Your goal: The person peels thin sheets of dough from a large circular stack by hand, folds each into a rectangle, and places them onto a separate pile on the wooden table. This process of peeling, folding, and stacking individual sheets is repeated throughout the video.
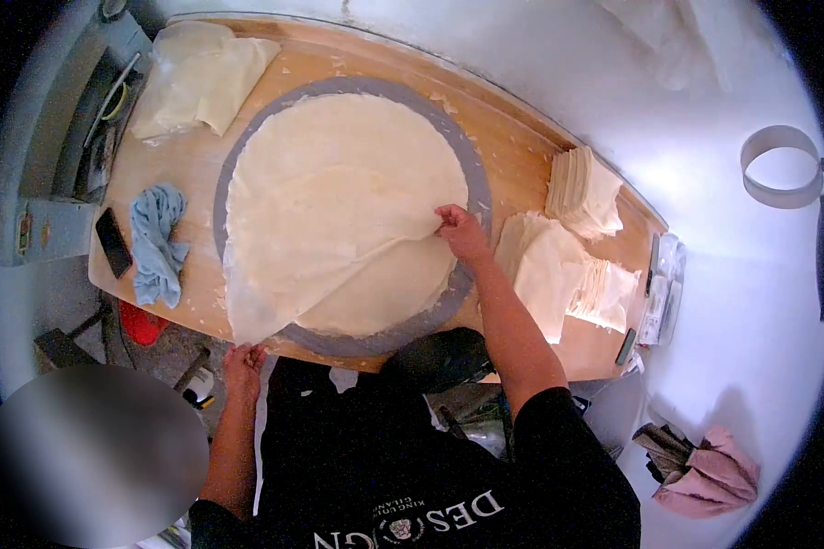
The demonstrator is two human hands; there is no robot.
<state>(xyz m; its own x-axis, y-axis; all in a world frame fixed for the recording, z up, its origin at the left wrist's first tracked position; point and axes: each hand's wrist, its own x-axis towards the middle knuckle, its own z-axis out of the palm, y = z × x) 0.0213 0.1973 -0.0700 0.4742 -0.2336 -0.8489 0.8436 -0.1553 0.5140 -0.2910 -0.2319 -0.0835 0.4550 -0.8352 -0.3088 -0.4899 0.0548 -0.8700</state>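
Observation:
Thin, pale dough sheets (339, 174) lie on a round grey mat (476, 156) in the middle of the table. The top sheet is partly lifted along its near side, showing another round layer beneath. My right hand (462, 231) pinches the sheet's edge at the right. Down at the near table edge, my left hand (245, 361) grips a drawn-out corner of the same sheet, which hangs past the mat's rim. Between my two hands the lifted edge runs as a slanting fold.
A blue cloth (158, 242) and a phone (113, 242) lie at left on the wooden table (513, 137). Folded sheets (201, 78) sit at the back left. Stacked cut sheets (584, 192) and folded pieces (540, 265) are at right. A metal ring (783, 194) hangs on the wall.

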